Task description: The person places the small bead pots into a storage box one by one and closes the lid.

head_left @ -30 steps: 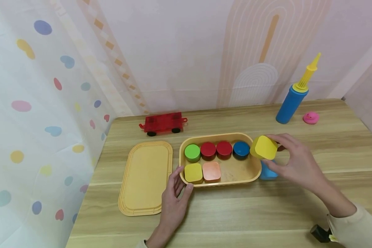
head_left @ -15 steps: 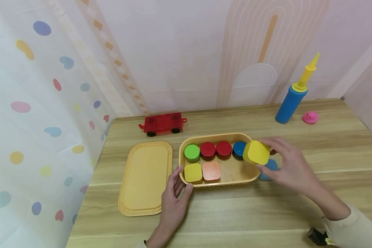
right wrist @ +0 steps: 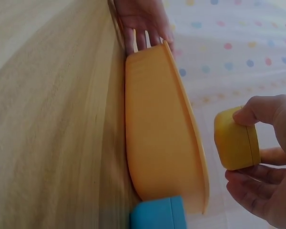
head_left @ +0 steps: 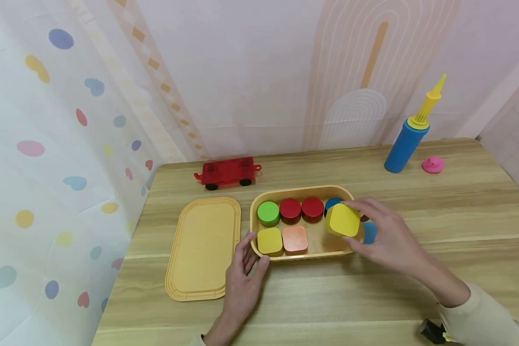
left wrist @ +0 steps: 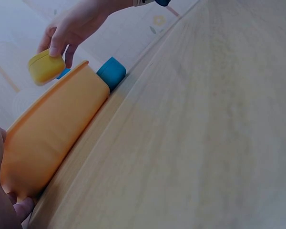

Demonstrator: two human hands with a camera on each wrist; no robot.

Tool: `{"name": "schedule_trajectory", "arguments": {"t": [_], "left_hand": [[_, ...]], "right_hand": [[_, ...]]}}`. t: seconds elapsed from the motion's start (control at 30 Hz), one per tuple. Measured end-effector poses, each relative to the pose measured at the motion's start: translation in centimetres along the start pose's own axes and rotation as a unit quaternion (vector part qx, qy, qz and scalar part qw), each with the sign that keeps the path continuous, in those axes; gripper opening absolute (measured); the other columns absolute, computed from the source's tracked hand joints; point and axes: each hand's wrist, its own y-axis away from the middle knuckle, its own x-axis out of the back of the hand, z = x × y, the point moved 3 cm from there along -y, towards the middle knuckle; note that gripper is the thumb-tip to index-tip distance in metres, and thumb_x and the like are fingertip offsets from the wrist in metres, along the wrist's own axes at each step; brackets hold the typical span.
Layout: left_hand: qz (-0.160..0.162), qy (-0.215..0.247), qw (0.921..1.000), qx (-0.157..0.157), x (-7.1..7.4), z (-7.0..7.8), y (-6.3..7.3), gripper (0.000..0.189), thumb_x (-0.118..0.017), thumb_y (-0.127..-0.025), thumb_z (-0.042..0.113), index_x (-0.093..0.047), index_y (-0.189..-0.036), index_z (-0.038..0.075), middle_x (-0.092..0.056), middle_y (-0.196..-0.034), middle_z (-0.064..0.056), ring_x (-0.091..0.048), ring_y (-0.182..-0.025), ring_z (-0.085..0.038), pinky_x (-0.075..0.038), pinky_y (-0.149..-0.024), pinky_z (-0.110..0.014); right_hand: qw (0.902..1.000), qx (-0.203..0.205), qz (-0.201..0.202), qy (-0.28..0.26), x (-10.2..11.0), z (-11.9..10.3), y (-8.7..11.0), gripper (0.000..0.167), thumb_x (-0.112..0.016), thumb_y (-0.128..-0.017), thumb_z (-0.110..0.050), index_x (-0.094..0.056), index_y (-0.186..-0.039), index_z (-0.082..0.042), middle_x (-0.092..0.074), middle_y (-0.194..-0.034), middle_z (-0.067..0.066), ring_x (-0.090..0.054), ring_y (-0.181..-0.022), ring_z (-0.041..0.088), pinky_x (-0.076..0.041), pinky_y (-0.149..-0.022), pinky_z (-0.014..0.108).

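In the head view, a tan oval-ended bin [head_left: 315, 256] holds round pieces in green [head_left: 268, 211], red [head_left: 290, 209] and blue [head_left: 332, 203] along the back. In front lie a yellow rounded-square block [head_left: 269, 240] and a peach one [head_left: 295, 238]. My left hand [head_left: 243, 283] holds the bin's near left corner, thumb on the front wall and fingers at the end. Above the bin's right part, my right hand [head_left: 391, 240] pinches another yellow rounded-square block [head_left: 344, 219], tilted, between thumb and fingers. A light blue block [right wrist: 158, 213] stands on the table outside the bin's right end.
Left of the bin lies a flat tan lid [head_left: 205, 247]. Behind are a red wheeled toy wagon [head_left: 228, 171], a blue-and-yellow hand pump [head_left: 404, 144] and a pink toy duck [head_left: 433, 164]. A black object [head_left: 432, 331] sits by the right sleeve.
My right hand has carried the yellow block leftward and slightly down, from the bin's right rim to over its inside. My left hand and the bin stay put.
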Motion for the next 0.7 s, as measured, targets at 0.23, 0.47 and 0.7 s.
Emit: {"name": "schedule_trajectory", "arguments": {"t": [0.23, 0.47, 0.7], "left_hand": [[0.0, -0.006, 1.0, 0.0, 0.0, 0.0, -0.1, 0.058, -0.075, -0.107, 0.007, -0.051, -0.16, 0.004, -0.044, -0.172, -0.021, -0.047, -0.155, -0.032, -0.047, -0.121, -0.039], [-0.002, -0.004, 1.0, -0.003, 0.0, 0.0, -0.1, 0.058, -0.075, -0.107, 0.007, -0.051, -0.16, 0.004, -0.047, -0.17, -0.019, -0.047, -0.155, -0.032, -0.047, -0.121, -0.041], [-0.001, -0.002, 1.0, -0.003, 0.0, 0.2, 0.0, 0.059, -0.075, -0.107, 0.006, -0.051, -0.16, 0.003, -0.046, -0.171, -0.019, -0.047, -0.155, -0.031, -0.047, -0.121, -0.037]], "right_hand": [[0.9998, 0.017, -0.004, -0.008, -1.1, -0.4, -0.4, 0.07, -0.099, -0.076, -0.004, -0.071, -0.141, -0.004, -0.073, -0.125, 0.008, -0.067, -0.097, 0.019, -0.067, -0.079, 0.038], [0.9995, 0.021, -0.016, -0.017, -2.1, -0.5, -1.0, 0.07, -0.099, -0.077, -0.004, -0.071, -0.141, -0.004, -0.073, -0.128, 0.007, -0.067, -0.1, 0.019, -0.067, -0.082, 0.043], [0.9989, 0.001, -0.04, -0.024, -3.0, -0.4, -1.5, 0.069, -0.098, -0.081, -0.009, -0.069, -0.144, -0.006, -0.073, -0.132, 0.006, -0.068, -0.107, 0.022, -0.067, -0.087, 0.051]]}}
